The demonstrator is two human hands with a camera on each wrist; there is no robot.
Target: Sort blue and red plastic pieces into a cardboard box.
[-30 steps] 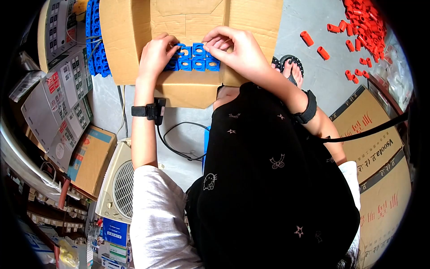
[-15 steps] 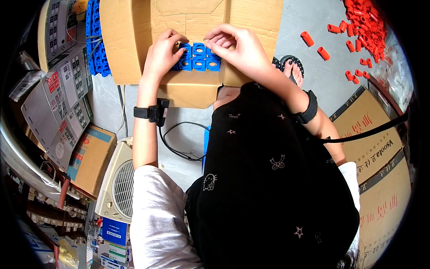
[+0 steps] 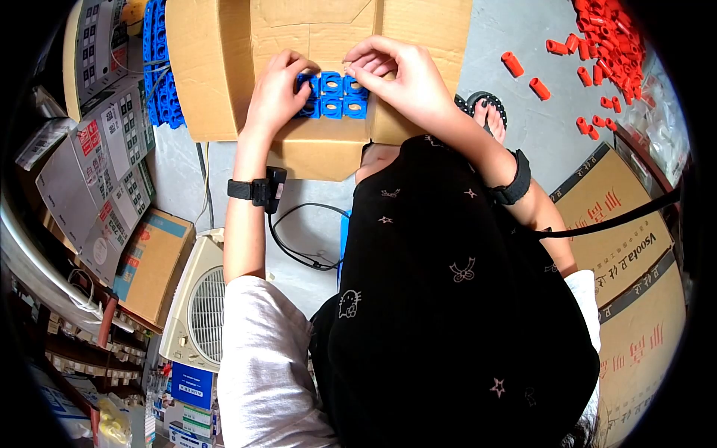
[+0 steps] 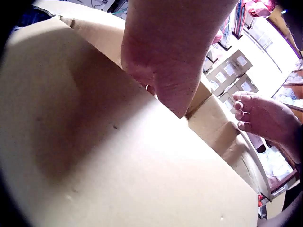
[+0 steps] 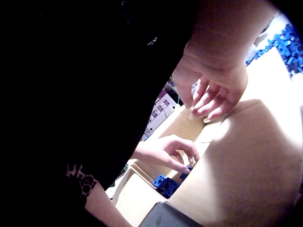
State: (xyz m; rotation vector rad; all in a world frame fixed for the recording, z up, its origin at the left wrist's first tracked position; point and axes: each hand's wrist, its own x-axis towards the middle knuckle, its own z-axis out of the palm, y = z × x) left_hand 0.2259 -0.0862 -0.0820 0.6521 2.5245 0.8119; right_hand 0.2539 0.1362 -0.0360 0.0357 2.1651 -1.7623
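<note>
Several square blue plastic blocks with round holes [image 3: 332, 106] stand in two rows inside an open cardboard box [image 3: 314, 153]. My left hand [image 3: 278, 91] is at the left end of the rows, thumb and fingers pinching a blue block there and hiding part of it. In the right wrist view, the left hand [image 5: 168, 152] bends over the blue blocks [image 5: 165, 185] at the box bottom. My right hand [image 3: 403, 78] hovers at the upper right block, its fingers loosely bent. The right wrist view shows nothing held in the right hand [image 5: 215, 90].
Red plastic tubes [image 3: 609, 52] lie heaped on the floor at the right, some scattered nearer. More blue pieces [image 3: 160, 67] are left of the box. A beige fan heater [image 3: 196, 313] and flattened cartons [image 3: 635, 299] stand around; a black cable [image 3: 299, 257] loops over the floor.
The left hand has moved right and over the left end of the block rows. The right hand has shifted slightly right, uncovering more of the upper right block.
</note>
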